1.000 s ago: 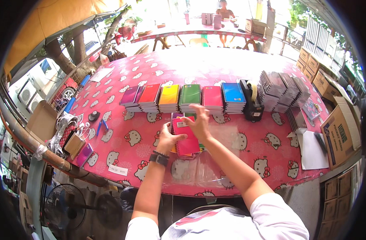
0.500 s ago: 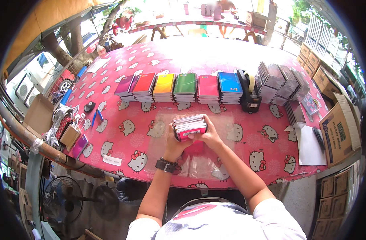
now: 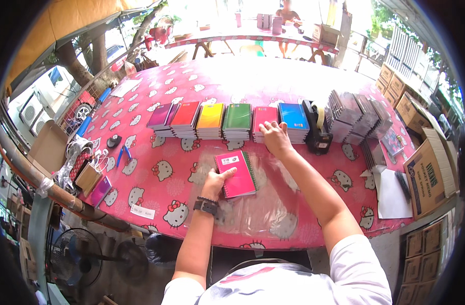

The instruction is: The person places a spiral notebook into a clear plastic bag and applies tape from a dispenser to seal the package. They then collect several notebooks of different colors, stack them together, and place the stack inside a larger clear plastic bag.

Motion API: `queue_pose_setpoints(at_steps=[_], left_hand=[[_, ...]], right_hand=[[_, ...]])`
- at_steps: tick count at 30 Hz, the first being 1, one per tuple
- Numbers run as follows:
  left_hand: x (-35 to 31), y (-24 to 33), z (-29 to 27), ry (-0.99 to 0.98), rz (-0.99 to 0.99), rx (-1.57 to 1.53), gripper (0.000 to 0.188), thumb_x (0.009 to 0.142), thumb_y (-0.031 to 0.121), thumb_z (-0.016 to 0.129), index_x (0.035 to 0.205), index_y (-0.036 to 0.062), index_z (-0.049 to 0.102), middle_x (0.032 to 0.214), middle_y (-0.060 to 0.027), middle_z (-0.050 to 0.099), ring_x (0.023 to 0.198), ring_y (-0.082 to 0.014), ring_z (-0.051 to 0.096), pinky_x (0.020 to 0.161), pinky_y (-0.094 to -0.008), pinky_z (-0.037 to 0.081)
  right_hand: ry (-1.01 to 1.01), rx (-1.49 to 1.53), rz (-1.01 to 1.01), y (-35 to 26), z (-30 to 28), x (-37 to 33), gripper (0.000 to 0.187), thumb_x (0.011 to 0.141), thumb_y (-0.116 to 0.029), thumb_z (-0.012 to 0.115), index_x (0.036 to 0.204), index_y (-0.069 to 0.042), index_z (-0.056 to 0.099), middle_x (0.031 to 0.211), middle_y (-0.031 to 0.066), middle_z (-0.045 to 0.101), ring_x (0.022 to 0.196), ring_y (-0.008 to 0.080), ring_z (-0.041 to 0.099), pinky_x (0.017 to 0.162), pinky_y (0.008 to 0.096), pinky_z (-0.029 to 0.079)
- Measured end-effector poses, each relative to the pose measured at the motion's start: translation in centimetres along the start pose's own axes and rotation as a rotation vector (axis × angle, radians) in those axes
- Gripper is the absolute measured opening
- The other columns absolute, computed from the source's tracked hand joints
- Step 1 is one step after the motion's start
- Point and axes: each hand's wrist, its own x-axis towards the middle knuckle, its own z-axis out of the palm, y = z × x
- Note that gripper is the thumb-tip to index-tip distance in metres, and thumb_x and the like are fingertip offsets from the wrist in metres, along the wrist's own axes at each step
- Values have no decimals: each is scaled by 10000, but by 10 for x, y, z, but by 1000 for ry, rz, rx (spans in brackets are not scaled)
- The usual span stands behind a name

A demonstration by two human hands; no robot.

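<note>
My left hand (image 3: 219, 181) grips a small stack of spiral notebooks, its thumb lying across the pink notebook (image 3: 236, 183) on top. A white label marks that cover, and a green notebook edge shows beneath it. The stack is low over a clear plastic sheet (image 3: 252, 218). Farther off, my right hand (image 3: 277, 138) reaches to the pink notebook stack (image 3: 263, 116) in the row, fingers apart and tips on its top cover. To its left stand the green stack (image 3: 237, 118), yellow stack (image 3: 210, 117), red stack (image 3: 185, 114) and purple stack (image 3: 160, 116); the blue stack (image 3: 293, 117) is to its right.
A black tape dispenser (image 3: 320, 140) stands beside the blue stack, with clear-wrapped bundles (image 3: 350, 114) beyond it. Blue-handled pliers (image 3: 123, 154) lie left on the pink patterned table (image 3: 313, 213). An open carton (image 3: 429, 173) is at right. Another person (image 3: 288, 18) sits at a far table.
My right hand has left the held notebooks and moved forward to the pink stack. The left hand now holds them alone, turned flatter with the pink cover facing up.
</note>
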Motion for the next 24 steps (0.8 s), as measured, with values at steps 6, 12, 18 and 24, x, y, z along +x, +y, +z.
queue_pose_setpoints(at_steps=[6,12,18,24], left_hand=[[-1,-7,2,-11,87,13,628,700,278,809,1089,-64,454,974,-155,610,826,-198,637,703,-333,544],[4,-11,-24,-6,36,83,741,718,440,772,1120,-79,429,986,-148,596,827,-170,626,717,-314,533],[-17,2,12,14,189,152,702,721,288,787,1181,-51,379,1048,-137,577,903,-169,611,773,-292,524],[-41,-10,8,-125,586,135,710,673,42,797,1238,45,368,1100,-79,576,987,-171,576,848,-309,490]], right_hand=[[216,92,-74,20,-18,6,152,765,-42,547,876,-104,629,861,26,614,915,203,552,818,377,347],[-43,883,81,-17,-104,34,235,787,-15,562,971,-89,687,933,115,668,901,265,606,811,367,456],[-104,712,-49,-61,-24,-18,480,701,-155,754,1156,-140,602,1166,82,584,1081,270,510,937,400,406],[-260,1830,400,-75,-61,-65,845,657,-151,822,1354,-75,350,1205,82,515,1138,163,460,974,338,375]])
